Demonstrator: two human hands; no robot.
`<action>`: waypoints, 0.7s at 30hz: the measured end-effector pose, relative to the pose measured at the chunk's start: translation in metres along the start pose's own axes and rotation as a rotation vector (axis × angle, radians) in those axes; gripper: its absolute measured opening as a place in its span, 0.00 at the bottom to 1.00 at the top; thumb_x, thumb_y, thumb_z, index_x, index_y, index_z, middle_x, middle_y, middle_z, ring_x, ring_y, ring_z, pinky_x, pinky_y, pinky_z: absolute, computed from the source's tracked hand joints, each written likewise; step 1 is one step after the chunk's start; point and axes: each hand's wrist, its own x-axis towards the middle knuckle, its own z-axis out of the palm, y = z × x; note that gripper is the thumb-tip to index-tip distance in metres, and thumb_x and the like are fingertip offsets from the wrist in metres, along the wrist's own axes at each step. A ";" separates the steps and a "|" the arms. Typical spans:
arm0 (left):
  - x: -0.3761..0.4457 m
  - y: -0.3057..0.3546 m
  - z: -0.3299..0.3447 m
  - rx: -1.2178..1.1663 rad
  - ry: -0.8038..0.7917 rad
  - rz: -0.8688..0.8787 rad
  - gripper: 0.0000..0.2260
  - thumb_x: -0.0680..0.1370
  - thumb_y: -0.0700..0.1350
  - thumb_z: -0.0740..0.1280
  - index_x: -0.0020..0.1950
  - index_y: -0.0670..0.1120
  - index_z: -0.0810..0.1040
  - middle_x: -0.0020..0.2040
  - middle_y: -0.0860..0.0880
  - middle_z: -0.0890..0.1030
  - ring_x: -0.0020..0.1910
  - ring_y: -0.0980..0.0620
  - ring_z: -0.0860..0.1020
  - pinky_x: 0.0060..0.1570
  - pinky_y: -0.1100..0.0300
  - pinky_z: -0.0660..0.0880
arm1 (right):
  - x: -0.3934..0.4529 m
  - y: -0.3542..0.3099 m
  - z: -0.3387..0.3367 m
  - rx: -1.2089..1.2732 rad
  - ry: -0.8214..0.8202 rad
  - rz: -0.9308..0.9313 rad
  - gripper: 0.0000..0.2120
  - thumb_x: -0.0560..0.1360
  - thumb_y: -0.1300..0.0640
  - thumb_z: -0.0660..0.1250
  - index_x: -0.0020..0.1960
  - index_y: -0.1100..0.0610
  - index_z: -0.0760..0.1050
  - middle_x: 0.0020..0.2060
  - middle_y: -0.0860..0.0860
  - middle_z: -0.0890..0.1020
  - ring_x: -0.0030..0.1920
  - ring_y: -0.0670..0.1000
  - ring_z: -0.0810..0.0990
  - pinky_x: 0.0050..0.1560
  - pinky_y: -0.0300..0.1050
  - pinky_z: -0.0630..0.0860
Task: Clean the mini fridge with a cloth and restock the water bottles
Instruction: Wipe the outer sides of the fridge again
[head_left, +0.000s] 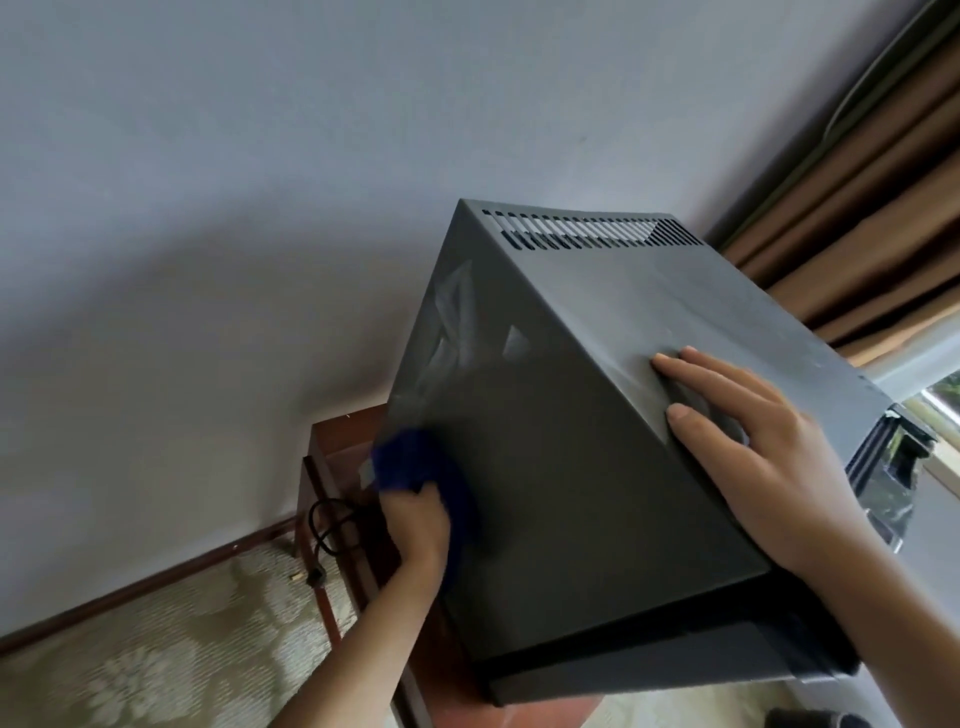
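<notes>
Nearest me, my right hand (748, 441) lies flat, fingers straight, on top of the dark grey mini fridge (597, 415), steadying it on a wooden stand (332, 467) against the wall. My left hand (415, 525) grips a bunched blue cloth (415, 462) against the fridge's side panel, where pale smears remain higher up. I judge the metal casing stiff, smooth and heavy, best held by its top edges. No water bottles show; the inside is hidden.

cloth (415, 467): motion-blurred, partly behind left hand (415, 525)
fridge (571, 441): front and inside hidden
stand (332, 452): mostly behind fridge
</notes>
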 end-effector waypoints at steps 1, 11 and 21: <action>-0.005 0.032 0.007 -0.028 0.010 0.071 0.05 0.82 0.35 0.63 0.57 0.38 0.76 0.46 0.47 0.79 0.44 0.48 0.78 0.58 0.46 0.75 | 0.000 0.000 0.000 -0.007 -0.002 0.000 0.23 0.75 0.37 0.59 0.70 0.31 0.72 0.72 0.32 0.70 0.76 0.42 0.64 0.71 0.55 0.68; -0.121 0.225 0.071 0.034 0.021 0.936 0.24 0.70 0.42 0.72 0.66 0.40 0.76 0.56 0.39 0.77 0.48 0.43 0.76 0.41 0.61 0.66 | 0.000 0.000 0.000 -0.047 -0.016 -0.007 0.25 0.74 0.34 0.55 0.71 0.31 0.70 0.73 0.34 0.70 0.76 0.45 0.65 0.68 0.58 0.70; 0.008 0.211 0.062 -0.391 -0.061 0.575 0.18 0.72 0.50 0.65 0.59 0.43 0.76 0.51 0.44 0.80 0.49 0.48 0.80 0.55 0.53 0.76 | 0.001 -0.003 0.000 0.032 0.006 0.001 0.23 0.74 0.37 0.60 0.69 0.29 0.72 0.71 0.31 0.71 0.76 0.41 0.65 0.69 0.49 0.65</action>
